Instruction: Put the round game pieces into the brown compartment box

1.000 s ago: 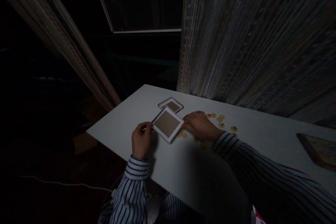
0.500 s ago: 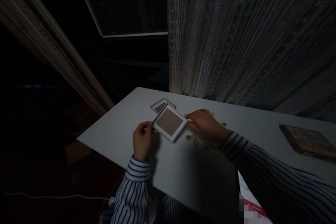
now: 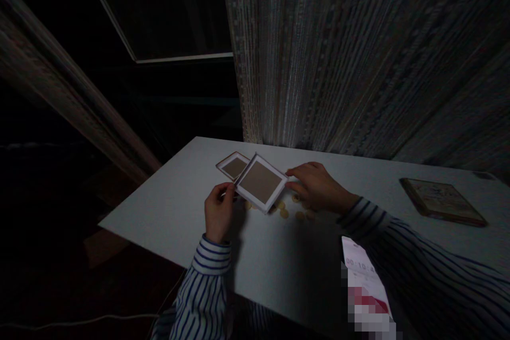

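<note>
A shallow white box part with a grey-brown inside (image 3: 261, 183) is held tilted above the table between both hands. My left hand (image 3: 219, 211) pinches its left corner, and my right hand (image 3: 319, 187) grips the right corner between thumb and fingers. Behind it, partly covered, a similar shallow tray with a brownish rim (image 3: 227, 165) lies on the white table (image 3: 167, 196). Several small round yellowish pieces (image 3: 284, 213) are scattered on the tabletop beneath and beside the held part, some partly hidden by my right hand.
A flat rectangular case with a picture (image 3: 442, 201) lies at the right of the table. A lit phone (image 3: 364, 271) showing a timer is near the front, beside my right sleeve. String curtains (image 3: 303, 64) hang behind the table. A thin cable (image 3: 79, 323) runs at the lower left.
The view has shifted right, bringing more of the phone and the flat case into sight. Both hands still hold the box part, which is slightly more tilted, and more round pieces show below it.
</note>
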`<state>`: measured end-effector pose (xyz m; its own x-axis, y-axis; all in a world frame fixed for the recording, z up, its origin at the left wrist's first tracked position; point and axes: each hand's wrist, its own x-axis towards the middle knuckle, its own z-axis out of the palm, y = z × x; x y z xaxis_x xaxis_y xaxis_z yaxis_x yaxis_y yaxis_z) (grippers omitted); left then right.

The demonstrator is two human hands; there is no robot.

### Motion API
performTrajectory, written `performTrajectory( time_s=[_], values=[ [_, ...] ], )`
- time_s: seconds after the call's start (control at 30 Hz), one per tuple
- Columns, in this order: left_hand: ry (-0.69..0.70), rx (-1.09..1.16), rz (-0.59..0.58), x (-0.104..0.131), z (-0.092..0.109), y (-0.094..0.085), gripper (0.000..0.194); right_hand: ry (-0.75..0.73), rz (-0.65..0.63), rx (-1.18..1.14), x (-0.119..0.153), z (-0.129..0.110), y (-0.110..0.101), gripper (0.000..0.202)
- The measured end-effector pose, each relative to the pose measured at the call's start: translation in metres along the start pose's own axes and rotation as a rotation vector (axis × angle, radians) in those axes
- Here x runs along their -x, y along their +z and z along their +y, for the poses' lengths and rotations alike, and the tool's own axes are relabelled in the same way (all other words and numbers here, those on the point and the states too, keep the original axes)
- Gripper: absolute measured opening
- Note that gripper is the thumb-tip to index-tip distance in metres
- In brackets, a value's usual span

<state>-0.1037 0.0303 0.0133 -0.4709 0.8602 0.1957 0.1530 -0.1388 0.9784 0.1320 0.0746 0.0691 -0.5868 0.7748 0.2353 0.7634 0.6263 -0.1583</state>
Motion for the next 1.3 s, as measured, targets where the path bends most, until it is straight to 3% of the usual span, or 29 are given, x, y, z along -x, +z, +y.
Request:
performTrajectory(
  time_s=[0.83, 1.03, 1.3],
  values=[
    [-0.046, 0.058, -0.232, 0.027, 0.007, 0.061, 0.033, 0.136, 0.205, -0.088, 0.053, 0.049, -0.010, 0.030],
    [0.006, 0.030, -0.257, 0.031, 0.005, 0.071, 0.030, 0.159, 0.265, -0.143, 0.063, 0.056, -0.013, 0.027],
    [-0.033, 0.022, -0.275, 0.042, 0.015, 0.088, 0.024, 0.237, 0.324, -0.245, 0.080, 0.065, -0.017, 0.029]
  ],
)
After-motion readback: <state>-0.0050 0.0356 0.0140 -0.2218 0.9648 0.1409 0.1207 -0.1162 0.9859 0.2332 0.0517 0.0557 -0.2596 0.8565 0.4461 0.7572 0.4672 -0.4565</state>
